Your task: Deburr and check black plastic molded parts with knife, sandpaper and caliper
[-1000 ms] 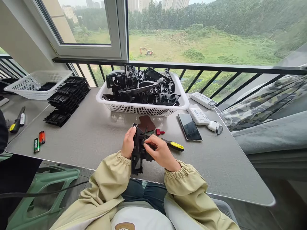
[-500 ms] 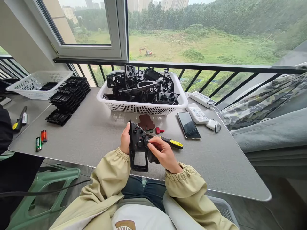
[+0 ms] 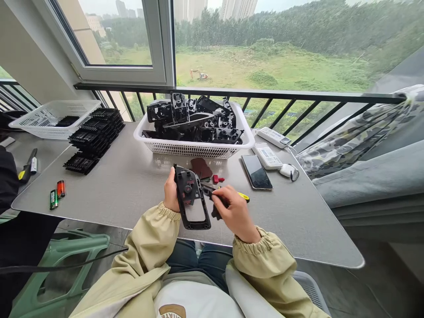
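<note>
My left hand (image 3: 171,193) grips the left edge of a black plastic housing (image 3: 187,187), tilted up over the near table edge. The housing has a large rectangular opening at its lower end. My right hand (image 3: 236,213) pinches a small irregular black piece (image 3: 217,213), just right of the housing and apart from its lower part. Behind that hand lies a tool with a yellow and black handle (image 3: 244,196), partly hidden. Beyond the housing are a reddish-brown sheet (image 3: 201,168), perhaps sandpaper, and a small red piece (image 3: 216,179).
A white basket (image 3: 195,148) heaped with black plastic parts stands at the back. Stacked black trays (image 3: 94,137), another white basket (image 3: 36,126) and two batteries (image 3: 57,194) are on the left. A phone (image 3: 257,172) and white devices (image 3: 267,155) lie right.
My right hand has drawn the black piece away from the housing, to the right. The housing has turned slightly in my left hand, so its opening shows more fully.
</note>
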Motion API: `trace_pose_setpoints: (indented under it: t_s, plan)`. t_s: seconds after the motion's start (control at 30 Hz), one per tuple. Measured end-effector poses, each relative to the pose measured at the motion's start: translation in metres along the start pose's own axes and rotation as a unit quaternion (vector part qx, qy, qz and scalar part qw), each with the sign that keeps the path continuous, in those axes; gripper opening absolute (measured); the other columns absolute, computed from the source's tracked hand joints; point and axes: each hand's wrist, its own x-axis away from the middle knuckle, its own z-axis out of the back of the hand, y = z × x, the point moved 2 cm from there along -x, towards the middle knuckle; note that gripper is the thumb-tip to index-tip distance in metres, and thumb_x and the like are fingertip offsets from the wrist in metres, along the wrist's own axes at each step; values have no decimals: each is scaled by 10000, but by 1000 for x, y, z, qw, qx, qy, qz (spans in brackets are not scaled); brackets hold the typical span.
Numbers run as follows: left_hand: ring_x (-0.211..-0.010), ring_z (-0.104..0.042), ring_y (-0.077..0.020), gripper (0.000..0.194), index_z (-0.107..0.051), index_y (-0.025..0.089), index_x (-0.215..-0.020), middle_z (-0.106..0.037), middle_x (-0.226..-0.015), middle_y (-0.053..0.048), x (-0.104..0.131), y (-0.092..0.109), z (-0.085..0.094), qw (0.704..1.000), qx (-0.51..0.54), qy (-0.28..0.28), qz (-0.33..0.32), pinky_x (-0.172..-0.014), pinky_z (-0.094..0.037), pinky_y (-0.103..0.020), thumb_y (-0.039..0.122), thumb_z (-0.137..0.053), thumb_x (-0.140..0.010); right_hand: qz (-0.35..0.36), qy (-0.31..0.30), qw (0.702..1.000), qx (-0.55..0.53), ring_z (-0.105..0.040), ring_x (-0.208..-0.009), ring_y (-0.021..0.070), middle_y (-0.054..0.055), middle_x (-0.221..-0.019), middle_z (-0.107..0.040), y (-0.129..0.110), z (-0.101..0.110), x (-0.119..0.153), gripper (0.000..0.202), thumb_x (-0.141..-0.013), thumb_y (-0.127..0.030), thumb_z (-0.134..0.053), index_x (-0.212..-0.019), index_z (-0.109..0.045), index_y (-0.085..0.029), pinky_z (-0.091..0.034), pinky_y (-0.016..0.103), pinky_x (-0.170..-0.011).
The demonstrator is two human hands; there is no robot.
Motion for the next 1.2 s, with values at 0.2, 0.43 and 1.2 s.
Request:
trace_pose_setpoints:
  t_s: [0.2,0.43,1.2]
  plan:
    - [-516,-619,-162,464,-620,139,-749,-654,-624,-50,10,-2,-9,1000,-10,5,12,-535,-498,-286,598,-567,-796,-96,34,986,-128,-555,-640,138,11,-748,-586,14,-7,-12,256,-824,-459,-620,-877,-605,-208,-485,261,-559]
    - [-429,-542,-131,464,-595,142,-695,-613,-554,-25,7,3,-4,999,-16,46,-2,-452,-430,-262,593,-554,-799,-97,-162,972,-138,-489,-573,103,-5,-705,-550,4,-1,0,290,-803,-473,-639,-795,-606,-186,-435,220,-479]
    - [-499,-549,-99,336,-523,178,-684,-574,-588,27,-13,10,-9,977,8,157,-146,-556,-451,-235,455,-524,-874,201,-199,958,37,-606,-858,173,88,-934,-614,-36,-3,18,242,-927,-102,-441,-1008,-635,-221,-544,297,-732]
